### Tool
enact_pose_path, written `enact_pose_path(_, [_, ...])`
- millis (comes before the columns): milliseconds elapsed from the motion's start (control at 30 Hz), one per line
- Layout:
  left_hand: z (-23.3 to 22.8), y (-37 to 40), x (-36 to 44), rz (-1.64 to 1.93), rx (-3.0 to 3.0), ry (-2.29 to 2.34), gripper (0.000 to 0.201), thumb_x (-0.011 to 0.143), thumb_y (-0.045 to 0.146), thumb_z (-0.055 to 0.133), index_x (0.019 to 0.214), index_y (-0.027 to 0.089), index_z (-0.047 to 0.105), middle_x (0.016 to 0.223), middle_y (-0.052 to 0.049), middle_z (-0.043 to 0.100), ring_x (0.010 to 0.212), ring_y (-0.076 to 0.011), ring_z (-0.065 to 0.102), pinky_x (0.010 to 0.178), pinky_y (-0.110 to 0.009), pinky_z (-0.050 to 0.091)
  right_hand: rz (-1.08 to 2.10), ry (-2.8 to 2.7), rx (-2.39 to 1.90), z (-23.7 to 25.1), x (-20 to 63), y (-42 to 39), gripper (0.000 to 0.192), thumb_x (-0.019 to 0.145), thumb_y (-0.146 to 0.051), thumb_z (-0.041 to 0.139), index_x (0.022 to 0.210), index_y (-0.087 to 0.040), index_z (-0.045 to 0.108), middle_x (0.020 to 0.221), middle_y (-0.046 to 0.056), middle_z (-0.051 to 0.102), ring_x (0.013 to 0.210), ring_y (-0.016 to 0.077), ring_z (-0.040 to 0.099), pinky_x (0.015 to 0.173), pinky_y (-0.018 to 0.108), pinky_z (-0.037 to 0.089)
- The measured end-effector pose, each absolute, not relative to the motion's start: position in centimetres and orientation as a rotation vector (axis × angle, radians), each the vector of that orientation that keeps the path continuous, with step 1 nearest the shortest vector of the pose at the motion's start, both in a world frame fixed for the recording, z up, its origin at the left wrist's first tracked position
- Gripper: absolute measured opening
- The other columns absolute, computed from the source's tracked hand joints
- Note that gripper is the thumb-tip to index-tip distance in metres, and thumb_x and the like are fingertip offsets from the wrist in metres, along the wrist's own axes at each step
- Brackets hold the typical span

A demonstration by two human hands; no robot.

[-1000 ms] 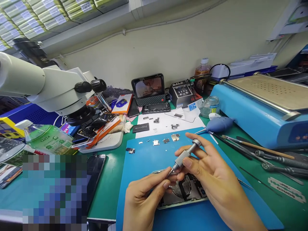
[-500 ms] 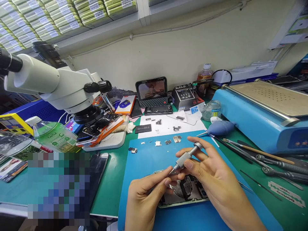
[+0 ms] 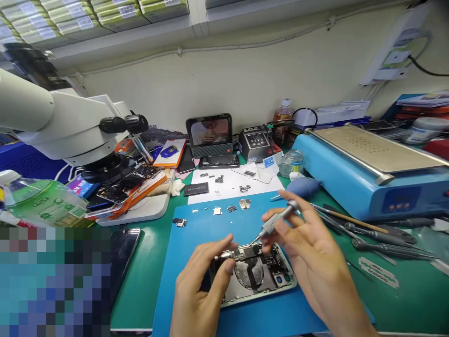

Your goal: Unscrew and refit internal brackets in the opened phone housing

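Note:
An opened phone [image 3: 257,276] with its insides showing lies on a blue mat [image 3: 196,224]. My right hand [image 3: 308,262] grips a small silver screwdriver [image 3: 277,221], whose tip points down at the phone's upper left part. My left hand [image 3: 201,285] rests on the phone's left side, with thumb and forefinger pinched at its top edge. Several small metal parts [image 3: 229,208] lie in a row at the far end of the mat.
A white microscope [image 3: 66,126] stands at the left over a pile of phone parts [image 3: 129,185]. A blue heating machine [image 3: 372,168] fills the right. Hand tools [image 3: 379,234], a blue air blower [image 3: 301,186], a glass jar [image 3: 291,162], a dark phone [image 3: 122,252] and a green bottle [image 3: 45,203] lie around.
My left hand has let go of the screwdriver tip and dropped onto the phone's left edge. The screwdriver tip now points down at the phone. The view has shifted.

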State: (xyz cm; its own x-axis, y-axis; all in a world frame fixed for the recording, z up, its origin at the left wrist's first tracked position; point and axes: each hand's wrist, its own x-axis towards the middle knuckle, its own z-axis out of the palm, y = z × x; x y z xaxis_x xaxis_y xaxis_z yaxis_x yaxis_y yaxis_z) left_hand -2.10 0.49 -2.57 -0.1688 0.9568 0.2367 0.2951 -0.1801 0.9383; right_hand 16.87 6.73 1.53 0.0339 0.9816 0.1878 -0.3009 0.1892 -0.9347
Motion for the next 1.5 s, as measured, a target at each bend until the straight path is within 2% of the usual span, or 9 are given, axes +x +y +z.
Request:
enact_pose_path(133, [-3.2, 0.6, -1.8, 1.222, 2.041, 1.612, 0.030, 0.115, 0.029, 0.055, 0.129, 0.038, 0.080, 0.143, -0.002, 0.079, 0.142, -0.0314, 0.065, 0.115, -0.054, 0.057, 0.442, -1.358, -0.989, 0.9, 19.0, 7.1, 0.063, 0.106, -0.026, 0.073, 0.163, -0.034, 0.048, 0.107, 0.003, 0.074, 0.083, 0.0161, 0.076, 0.062, 0.024, 0.065])
enact_pose_path(233, [-3.5, 0.6, -1.5, 1.104, 2.229, 1.632, 0.034, 0.115, 0.024, 0.055, 0.139, 0.038, 0.074, 0.151, 0.000, 0.073, 0.145, -0.0323, 0.059, 0.114, -0.055, 0.054, 0.234, -1.512, -1.003, -0.3, 19.9, 6.8, 0.063, 0.102, -0.015, 0.074, 0.159, -0.032, 0.052, 0.109, 0.005, 0.075, 0.090, 0.0187, 0.079, 0.063, 0.026, 0.066])
enact_pose_path(333, [-3.9, 0.5, -1.2, 1.071, 2.310, 1.653, 0.033, 0.116, 0.026, 0.054, 0.141, 0.036, 0.073, 0.150, -0.001, 0.074, 0.142, -0.0316, 0.060, 0.111, -0.052, 0.051, 0.271, -1.568, -1.050, -1.3, 19.8, 6.4, 0.056, 0.102, -0.012, 0.073, 0.154, -0.027, 0.057, 0.113, 0.008, 0.077, 0.094, 0.0202, 0.081, 0.066, 0.028, 0.069])
enact_pose_path(467, [-4.3, 0.5, -0.8, 1.136, 2.368, 1.669, 0.030, 0.117, 0.025, 0.054, 0.135, 0.032, 0.076, 0.143, -0.002, 0.078, 0.133, -0.0305, 0.065, 0.108, -0.050, 0.048, 0.289, -1.628, -1.059, -1.5, 19.3, 6.3, 0.062, 0.103, -0.010, 0.071, 0.159, -0.030, 0.053, 0.121, 0.008, 0.077, 0.102, 0.0196, 0.081, 0.069, 0.027, 0.070])
enact_pose_path(700, [-3.7, 1.1, -1.7, 1.038, 2.499, 1.606, 0.030, 0.114, 0.019, 0.057, 0.135, 0.029, 0.076, 0.141, -0.003, 0.079, 0.125, -0.0278, 0.068, 0.103, -0.045, 0.050, 0.376, -1.562, -1.093, -0.9, 19.5, 5.4, 0.058, 0.096, -0.007, 0.075, 0.150, -0.026, 0.064, 0.114, 0.006, 0.078, 0.098, 0.0178, 0.083, 0.068, 0.023, 0.069])
enact_pose_path(967, [-3.6, 0.9, -1.9, 1.041, 2.466, 1.616, 0.032, 0.114, 0.017, 0.057, 0.137, 0.028, 0.076, 0.143, -0.002, 0.078, 0.127, -0.0260, 0.067, 0.105, -0.043, 0.050, 0.443, -1.599, -1.076, -1.1, 19.6, 4.5, 0.060, 0.091, -0.002, 0.076, 0.145, -0.027, 0.068, 0.109, 0.000, 0.083, 0.102, 0.0149, 0.084, 0.100, 0.026, 0.069])
enact_pose_path(1200, [-3.3, 1.2, -2.6, 0.980, 2.546, 1.587, 0.033, 0.113, 0.018, 0.060, 0.141, 0.028, 0.074, 0.145, -0.001, 0.077, 0.126, -0.0248, 0.067, 0.102, -0.041, 0.054, 0.434, -1.658, -1.122, -1.1, 19.8, 4.7, 0.055, 0.094, -0.005, 0.077, 0.145, -0.024, 0.069, 0.132, 0.007, 0.084, 0.104, 0.0174, 0.086, 0.091, 0.023, 0.071])
enact_pose_path(1400, [-3.3, 1.2, -2.6, 0.976, 2.559, 1.574, 0.033, 0.111, 0.019, 0.061, 0.140, 0.028, 0.074, 0.144, -0.003, 0.078, 0.125, -0.0270, 0.069, 0.100, -0.044, 0.056, 0.389, -1.724, -1.088, -1.2, 20.1, 4.7, 0.061, 0.096, -0.003, 0.076, 0.151, -0.028, 0.067, 0.135, 0.008, 0.083, 0.105, 0.0196, 0.085, 0.089, 0.027, 0.072])
enact_pose_path(1500, [-3.3, 1.0, -2.4, 0.994, 2.532, 1.578, 0.032, 0.112, 0.019, 0.060, 0.139, 0.028, 0.074, 0.143, -0.002, 0.078, 0.126, -0.0270, 0.068, 0.101, -0.044, 0.054, 0.409, -1.737, -1.078, -1.5, 20.2, 4.6, 0.067, 0.097, -0.001, 0.074, 0.156, -0.031, 0.064, 0.140, 0.007, 0.080, 0.112, 0.0193, 0.083, 0.094, 0.028, 0.071])
